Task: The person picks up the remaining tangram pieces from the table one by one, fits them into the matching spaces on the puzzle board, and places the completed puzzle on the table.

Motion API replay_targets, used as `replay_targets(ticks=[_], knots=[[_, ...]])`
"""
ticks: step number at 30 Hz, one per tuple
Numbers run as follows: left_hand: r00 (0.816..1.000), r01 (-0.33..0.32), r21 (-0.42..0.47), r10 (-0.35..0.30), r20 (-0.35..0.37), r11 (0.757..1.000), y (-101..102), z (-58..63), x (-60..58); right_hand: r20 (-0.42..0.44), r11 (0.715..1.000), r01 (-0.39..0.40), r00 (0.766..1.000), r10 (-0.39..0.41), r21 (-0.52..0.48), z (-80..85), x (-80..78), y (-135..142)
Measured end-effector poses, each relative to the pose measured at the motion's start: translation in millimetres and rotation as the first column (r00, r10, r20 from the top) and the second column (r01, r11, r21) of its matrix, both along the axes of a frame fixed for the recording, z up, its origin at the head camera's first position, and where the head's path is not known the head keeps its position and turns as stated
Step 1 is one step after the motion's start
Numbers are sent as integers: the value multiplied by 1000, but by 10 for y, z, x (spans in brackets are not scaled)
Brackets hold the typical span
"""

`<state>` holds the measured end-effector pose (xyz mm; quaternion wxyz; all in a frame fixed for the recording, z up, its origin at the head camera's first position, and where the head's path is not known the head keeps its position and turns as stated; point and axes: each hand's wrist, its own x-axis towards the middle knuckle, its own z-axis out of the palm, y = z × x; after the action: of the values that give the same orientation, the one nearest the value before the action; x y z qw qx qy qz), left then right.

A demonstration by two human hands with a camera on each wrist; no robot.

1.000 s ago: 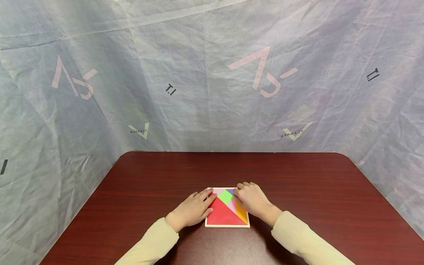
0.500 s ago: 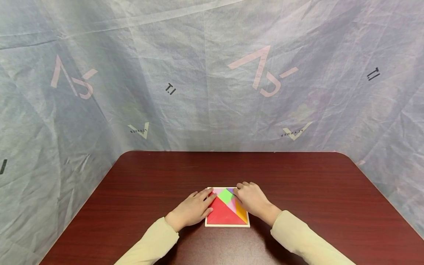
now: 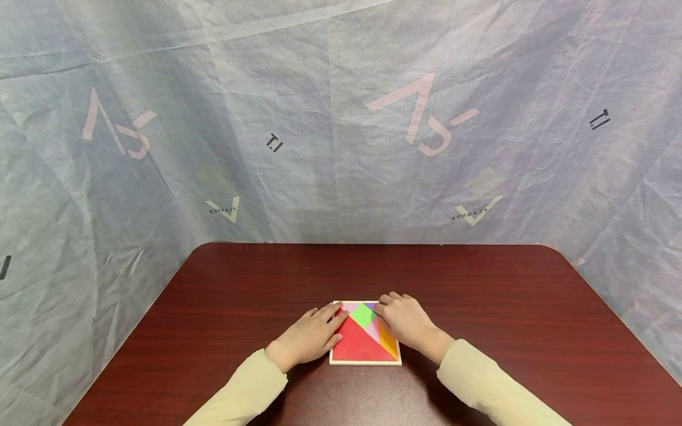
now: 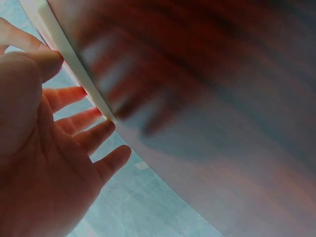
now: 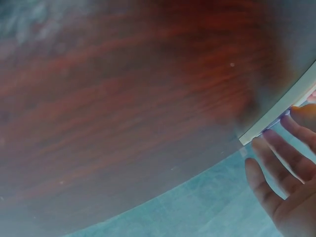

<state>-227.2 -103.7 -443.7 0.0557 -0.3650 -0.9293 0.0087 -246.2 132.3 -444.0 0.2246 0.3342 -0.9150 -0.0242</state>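
Note:
A tangram board with a pale rim [image 3: 365, 363] lies flat in front of me, filled with coloured pieces. Red [image 3: 359, 346] covers its near left part, beside a green square [image 3: 363, 315], an orange piece [image 3: 388, 341] and pink pieces [image 3: 372, 331]. My left hand [image 3: 306, 338] rests on the board's left side with fingers extended; its fingertips meet the rim [image 4: 76, 64] in the left wrist view. At the far right corner, my right hand [image 3: 407, 319] touches the board with relaxed fingers, over a purple piece [image 3: 369, 305]. That hand hides the corner from above.
The board lies on a dark red wooden table [image 3: 256, 284] with rounded far corners. Grey printed cloth [image 3: 330, 148] hangs behind the table and along both sides.
My right hand has shifted very slightly at the far right corner. The left hand and the board stay in place.

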Motion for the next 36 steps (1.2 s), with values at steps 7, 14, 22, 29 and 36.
replay_targets(ticks=[7, 14, 22, 29, 36], knots=[[1000, -12, -16, 13, 8, 1000, -3, -2, -5, 29, 1000, -18, 999, 18, -4, 11, 13, 37], [1000, -10, -15, 10, 10, 1000, -4, 3, -5, 98, 996, -61, 993, 66, -58, 19, 9, 114], [1000, -19, -19, 19, 16, 1000, -2, 3, -11, 146, 994, -86, 985, 96, -73, 38, 34, 160], [1000, 1, -5, -1, 9, 1000, -3, 5, -24, 136, 988, -129, 981, 140, -87, 64, 64, 211], [1000, 0, -9, 0, 20, 1000, -2, 18, -40, 98, 984, -165, 980, 172, -73, 82, 95, 255]])
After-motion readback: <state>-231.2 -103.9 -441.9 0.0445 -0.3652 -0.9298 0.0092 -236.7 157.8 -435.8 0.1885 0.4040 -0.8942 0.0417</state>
